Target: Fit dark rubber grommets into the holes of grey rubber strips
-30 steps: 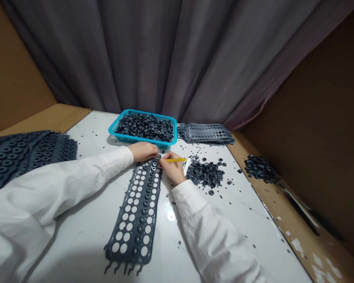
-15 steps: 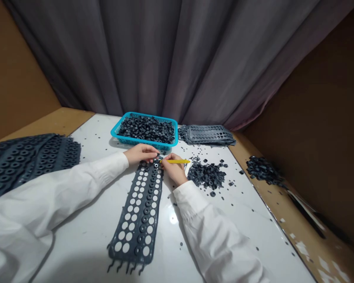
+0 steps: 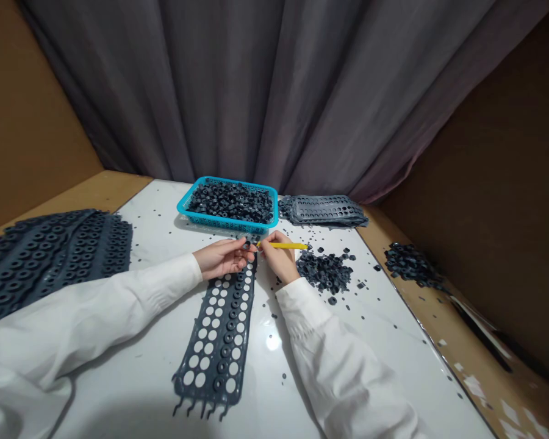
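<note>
My left hand [image 3: 224, 256], its palm turned up, pinches a small black rubber ring [image 3: 247, 245] between thumb and fingers. Closed around a yellow pen-shaped tool [image 3: 287, 246] is my right hand [image 3: 278, 255], with the tool's tip pointing left at the ring. Whether the tip touches the ring I cannot tell. Below both hands a long dark rubber sheet [image 3: 225, 314] lies on the table, with round holes showing white and one column of raised rings. Its far end is partly hidden by my left hand.
Behind the hands stands a blue basket [image 3: 181, 210] full of small black pieces. A loose pile of them [image 3: 324, 271] lies to the right, another pile [image 3: 412, 265] on the brown edge. Stacked rubber sheets are at left [image 3: 73, 256] and back right [image 3: 327, 210].
Both hands have lifted off the sheet's far end. My left hand has turned palm up with the ring in its fingers, and my right hand has shifted slightly right with the yellow tool.
</note>
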The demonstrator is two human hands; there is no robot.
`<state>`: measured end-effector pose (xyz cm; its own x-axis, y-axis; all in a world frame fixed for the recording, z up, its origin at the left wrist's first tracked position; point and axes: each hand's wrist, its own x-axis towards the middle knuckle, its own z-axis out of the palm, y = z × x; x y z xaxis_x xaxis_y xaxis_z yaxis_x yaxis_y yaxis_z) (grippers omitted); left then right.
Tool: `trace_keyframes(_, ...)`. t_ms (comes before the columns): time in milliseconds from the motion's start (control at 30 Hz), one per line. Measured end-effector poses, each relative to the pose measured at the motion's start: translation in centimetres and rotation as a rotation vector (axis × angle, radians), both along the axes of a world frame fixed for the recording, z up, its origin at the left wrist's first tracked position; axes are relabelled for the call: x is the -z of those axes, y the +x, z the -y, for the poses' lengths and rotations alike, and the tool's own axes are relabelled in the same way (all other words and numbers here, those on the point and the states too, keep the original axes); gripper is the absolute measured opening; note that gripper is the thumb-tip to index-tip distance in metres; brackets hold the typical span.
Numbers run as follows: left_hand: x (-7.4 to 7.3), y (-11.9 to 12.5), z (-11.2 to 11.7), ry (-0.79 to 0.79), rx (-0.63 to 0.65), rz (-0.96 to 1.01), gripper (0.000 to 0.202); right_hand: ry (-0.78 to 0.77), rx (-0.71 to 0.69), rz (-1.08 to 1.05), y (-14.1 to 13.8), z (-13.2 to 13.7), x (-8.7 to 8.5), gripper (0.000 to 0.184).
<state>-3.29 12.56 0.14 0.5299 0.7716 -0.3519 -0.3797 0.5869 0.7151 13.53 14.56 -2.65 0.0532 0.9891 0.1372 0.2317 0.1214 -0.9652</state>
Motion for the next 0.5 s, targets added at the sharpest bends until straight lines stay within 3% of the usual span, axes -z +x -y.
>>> trace_keyframes(233, 0.8, -0.47, -0.53, -0.045, -0.067, -0.067, 0.038, -0.05, -0.063, -0.003, -0.09, 0.09, -0.35, 0.011)
trace_keyframes(500, 0.86, -0.62, -0.46, -0.071, -0.052, -0.108, 0.039, -0.08, -0.072, -0.027, -0.26, 0.31, -0.47, 0.011)
